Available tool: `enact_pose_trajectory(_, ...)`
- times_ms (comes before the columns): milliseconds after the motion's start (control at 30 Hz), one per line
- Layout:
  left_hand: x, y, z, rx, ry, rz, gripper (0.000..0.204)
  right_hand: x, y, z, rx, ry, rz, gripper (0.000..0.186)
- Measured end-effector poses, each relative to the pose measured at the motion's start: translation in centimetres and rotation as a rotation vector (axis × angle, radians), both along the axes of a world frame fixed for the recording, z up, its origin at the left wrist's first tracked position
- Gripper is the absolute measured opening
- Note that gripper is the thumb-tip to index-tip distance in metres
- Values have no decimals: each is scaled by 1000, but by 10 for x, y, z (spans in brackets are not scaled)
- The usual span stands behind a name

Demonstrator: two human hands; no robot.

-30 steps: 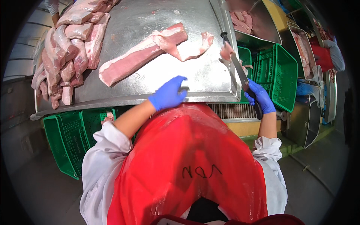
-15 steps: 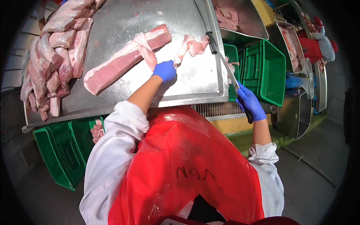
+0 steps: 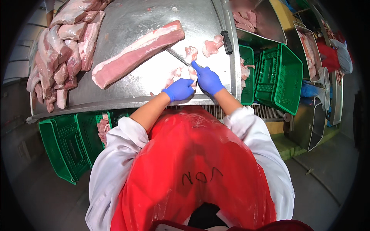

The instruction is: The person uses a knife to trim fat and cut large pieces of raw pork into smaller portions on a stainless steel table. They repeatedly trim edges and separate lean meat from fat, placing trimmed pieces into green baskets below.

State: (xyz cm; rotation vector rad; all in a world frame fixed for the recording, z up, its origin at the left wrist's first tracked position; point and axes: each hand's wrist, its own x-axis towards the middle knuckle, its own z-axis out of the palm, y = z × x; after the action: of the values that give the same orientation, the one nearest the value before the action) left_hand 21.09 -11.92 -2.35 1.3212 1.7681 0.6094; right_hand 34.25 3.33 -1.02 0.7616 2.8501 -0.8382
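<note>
Head view: I see a long pink meat slab (image 3: 138, 54) on the grey steel counter (image 3: 131, 23).
Left blue-gloved hand (image 3: 179, 89): grip pinching pale fatty strip (image 3: 192, 72).
Right blue-gloved hand (image 3: 209, 80): grip around long steel-bladed knife (image 3: 178, 57).

floor (image 3: 300, 188): dark grey | thin bar (image 3: 310, 170): low, at right | steel table (image 3: 123, 30): bright glare near front

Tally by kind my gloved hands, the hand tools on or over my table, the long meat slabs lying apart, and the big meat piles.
Gloved hands: 2 (left hand, right hand)
Hand tools: 2 (knife in the right hand, black-handled tool lying loose)
Long meat slab: 1
Big meat pile: 1
Total: 6
</note>
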Motion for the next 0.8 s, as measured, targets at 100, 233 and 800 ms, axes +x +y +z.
enact_pose_trajectory(100,-27,-12,61,-260,-244,295,34,-10,16,-11,17,5,20,54)
enact_pose_trajectory(233,-153,-86,32,-192,381,302,32,12,33,10,36,-24,85,56)
enact_pose_trajectory(800,-119,34,349,689,86,147,24,130,38,36,-1561,414,-551,40)
